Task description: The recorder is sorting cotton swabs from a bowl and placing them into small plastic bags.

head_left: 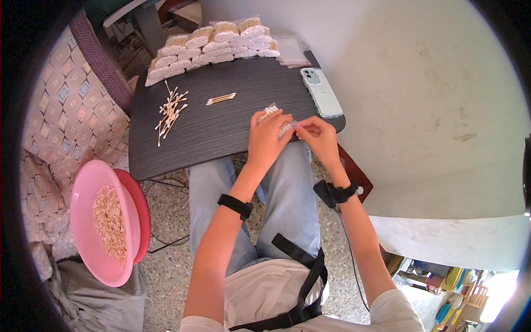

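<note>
**Cotton Swab Packing: Small Bag Held in Both Hands**

The left hand (266, 138) and the right hand (319, 137) meet at the near edge of the dark board (221, 130) that rests across the person's lap. Both grasp a small clear bag (279, 123) of cotton swabs: the left fingers pinch one side, the right fingers pinch the other near the opening. The bag lies low, just above the board, with white swab tips visible through the film.

Judged step: the bag is filled and is being closed or squared up. The next move probably calls for a firm, even pinch along the mouth, with the swabs kept parallel so that none slips out.

On the board, a loose pile of swabs (170, 113) lies at the left, and a small counted group (221, 99) lies near the centre, well apart from the hands. A mint-green phone (321, 91) lies at the right edge. Finished packs (213, 45) are stacked in rows along the far edge, with flat empty bags (292, 52) beside them.

To the person's left, a pink basin (102, 221) holds more sticks. A patterned cushion (66, 122) sits behind it. The floor (171, 210) is speckled terrazzo, and a pale wall (431, 110) stands at the right.
</note>
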The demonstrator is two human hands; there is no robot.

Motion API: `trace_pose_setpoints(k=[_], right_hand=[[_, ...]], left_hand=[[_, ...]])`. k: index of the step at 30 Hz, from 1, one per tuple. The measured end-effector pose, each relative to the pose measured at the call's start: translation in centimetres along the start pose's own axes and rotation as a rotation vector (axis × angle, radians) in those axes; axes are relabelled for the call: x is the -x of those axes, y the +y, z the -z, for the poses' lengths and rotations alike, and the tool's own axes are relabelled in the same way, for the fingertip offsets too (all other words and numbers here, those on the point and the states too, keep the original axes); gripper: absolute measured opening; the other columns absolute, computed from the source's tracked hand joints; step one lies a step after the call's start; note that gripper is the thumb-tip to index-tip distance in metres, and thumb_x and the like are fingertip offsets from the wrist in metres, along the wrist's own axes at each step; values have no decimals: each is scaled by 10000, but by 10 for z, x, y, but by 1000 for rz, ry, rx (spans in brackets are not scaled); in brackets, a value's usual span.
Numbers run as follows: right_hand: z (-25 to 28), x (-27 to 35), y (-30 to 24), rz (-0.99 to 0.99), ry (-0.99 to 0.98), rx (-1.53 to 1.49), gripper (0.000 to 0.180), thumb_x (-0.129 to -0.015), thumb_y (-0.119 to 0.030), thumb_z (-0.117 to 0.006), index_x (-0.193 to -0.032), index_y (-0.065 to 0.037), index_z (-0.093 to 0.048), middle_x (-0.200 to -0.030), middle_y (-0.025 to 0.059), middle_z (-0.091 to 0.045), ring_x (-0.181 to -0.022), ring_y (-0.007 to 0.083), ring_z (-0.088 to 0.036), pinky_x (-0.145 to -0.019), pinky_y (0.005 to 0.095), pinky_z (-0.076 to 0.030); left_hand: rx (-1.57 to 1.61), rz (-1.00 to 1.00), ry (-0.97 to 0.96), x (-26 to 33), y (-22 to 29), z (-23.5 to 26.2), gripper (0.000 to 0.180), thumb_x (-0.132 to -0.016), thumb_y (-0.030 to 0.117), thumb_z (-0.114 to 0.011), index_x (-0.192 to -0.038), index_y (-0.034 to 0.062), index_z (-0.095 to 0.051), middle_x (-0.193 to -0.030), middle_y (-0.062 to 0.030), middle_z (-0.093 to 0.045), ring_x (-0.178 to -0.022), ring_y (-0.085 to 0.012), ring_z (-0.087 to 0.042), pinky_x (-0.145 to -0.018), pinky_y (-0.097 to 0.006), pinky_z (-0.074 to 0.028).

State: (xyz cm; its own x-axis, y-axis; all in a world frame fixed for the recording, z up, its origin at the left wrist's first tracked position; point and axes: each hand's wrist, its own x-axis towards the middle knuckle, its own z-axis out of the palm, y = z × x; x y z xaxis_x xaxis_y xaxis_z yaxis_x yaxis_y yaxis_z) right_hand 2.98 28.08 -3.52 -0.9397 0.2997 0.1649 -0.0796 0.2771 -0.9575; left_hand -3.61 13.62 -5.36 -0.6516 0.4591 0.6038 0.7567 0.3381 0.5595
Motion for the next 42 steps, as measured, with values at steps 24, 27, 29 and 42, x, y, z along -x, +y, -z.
trace_pose_setpoints(k=[24, 27, 29, 42], right_hand=[[-12, 33, -20, 158, 86, 555, 460, -736, 63, -608, -1173, 8, -476, -1112, 187, -481, -1057, 319, -486, -898, 383, -402], [-20, 35, -40, 365, 192, 704, 497, -734, 85, -575, -1212, 4, -466, -1153, 201, -469, -1099, 357, -449, -968, 409, -349], [-34, 29, -55, 455, 147, 666, 497, -740, 82, -560, -1221, 5, -461, -1176, 205, -462, -1103, 368, -450, -972, 412, -353], [-156, -54, -3, 605, 55, 839, 594, -788, 7, -531, -1352, 28, -341, -1405, 199, -332, -1297, 414, -302, -1046, 484, -303]], left_hand=[[-126, -55, -145, 2, 16, 25, 660, -813, 169, -610, -1406, 106, -329, -1450, -112, -329, -1376, -281, -233, -1101, -544, -151], [-114, 0, -250, 10, 14, 74, 701, -831, 214, -608, -1426, 67, -266, -1460, -151, -294, -1378, -315, -218, -1098, -538, -159], [-149, 77, -246, 14, 1, 103, 642, -865, 207, -573, -1411, 37, -279, -1454, -172, -295, -1374, -337, -217, -1097, -516, -181], [-593, 83, -170, 16, -101, 102, 477, -912, 189, -467, -1357, 36, -384, -1410, -129, -381, -1339, -266, -305, -1090, -450, -237]])
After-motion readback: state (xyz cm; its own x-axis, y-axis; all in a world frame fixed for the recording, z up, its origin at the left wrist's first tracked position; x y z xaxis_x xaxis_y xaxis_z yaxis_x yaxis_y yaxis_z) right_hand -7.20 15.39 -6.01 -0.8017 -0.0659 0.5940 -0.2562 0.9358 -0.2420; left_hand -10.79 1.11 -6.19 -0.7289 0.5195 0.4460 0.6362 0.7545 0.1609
